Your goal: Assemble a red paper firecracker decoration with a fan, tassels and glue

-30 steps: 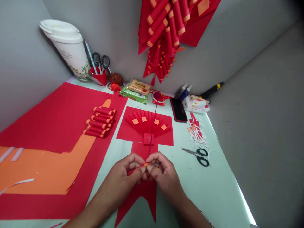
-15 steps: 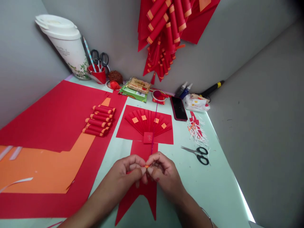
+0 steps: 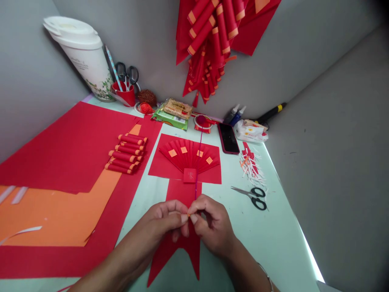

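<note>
My left hand [image 3: 167, 221] and my right hand [image 3: 214, 225] meet fingertip to fingertip, both closed in a pinch. Between the thumbs and forefingers shows a tiny orange piece [image 3: 189, 215], mostly covered by fingers; its kind is unclear. A thin purple cord [image 3: 198, 162] runs from a round roll [image 3: 201, 120] at the back down to my right fingertips. Beneath the hands lies a red paper strip [image 3: 182, 241] with a forked lower end. Just beyond it, a pleated red paper fan [image 3: 179, 157] with several orange squares rests on a red sheet [image 3: 158, 170].
Stacked red paper rolls with orange ends [image 3: 126, 154] lie left, on large red [image 3: 60, 142] and orange sheets [image 3: 60, 219]. Scissors [image 3: 255, 197], paper scraps [image 3: 251, 164] and a phone [image 3: 229, 138] are at right. Behind stand a lidded white cup [image 3: 88, 61] and a red holder [image 3: 125, 95].
My fingertips have drawn closer around the orange piece, so less of it shows. The cord's lower end has shifted slightly right. Other things stay in place.
</note>
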Tool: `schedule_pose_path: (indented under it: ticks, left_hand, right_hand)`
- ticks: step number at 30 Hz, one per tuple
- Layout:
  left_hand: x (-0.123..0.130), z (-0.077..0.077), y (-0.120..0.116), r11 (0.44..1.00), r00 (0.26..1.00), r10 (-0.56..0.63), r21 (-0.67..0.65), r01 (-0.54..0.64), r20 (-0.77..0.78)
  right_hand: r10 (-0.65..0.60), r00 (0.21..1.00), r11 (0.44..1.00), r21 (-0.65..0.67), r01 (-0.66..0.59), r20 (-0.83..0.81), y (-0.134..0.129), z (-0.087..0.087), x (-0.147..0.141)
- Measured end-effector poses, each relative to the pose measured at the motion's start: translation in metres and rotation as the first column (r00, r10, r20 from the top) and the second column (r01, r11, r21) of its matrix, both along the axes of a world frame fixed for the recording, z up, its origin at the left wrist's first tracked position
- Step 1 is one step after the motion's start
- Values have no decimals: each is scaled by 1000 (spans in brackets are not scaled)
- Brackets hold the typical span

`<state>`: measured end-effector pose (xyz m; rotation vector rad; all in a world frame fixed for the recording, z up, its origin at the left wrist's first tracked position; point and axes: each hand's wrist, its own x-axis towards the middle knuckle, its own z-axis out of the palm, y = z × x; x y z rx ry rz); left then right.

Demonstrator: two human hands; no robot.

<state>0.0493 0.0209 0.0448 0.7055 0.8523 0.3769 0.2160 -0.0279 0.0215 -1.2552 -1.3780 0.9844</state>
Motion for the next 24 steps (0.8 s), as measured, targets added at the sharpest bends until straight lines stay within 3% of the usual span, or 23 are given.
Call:
schedule_pose_path:
  ticks: [4,8,12,17,24]
  left_hand:
    - [2,3,1,984,988,72,169,-49,-133]
    - [5,5,-1,944,943,181,318,-88,-278]
    - [8,7,-4,917,930,182,396,-43,-320]
    - [9,8,-7,885,900,177,465,32,-398]
    - [10,7,-7,876,891,193,481,31,-410]
  right_hand:
    - [-123,938,971,-236,46,-325,0,-1,-1]
    - [-239,904,912,-402,83,-355,4,-2,-5]
    - [-183,919,895,-447,8,-350,5,1,-10]
    - [-200,932,890,-454,43,-303,4,3,-12]
    - [-209,936,890,-452,62,-282,4,2,-12]
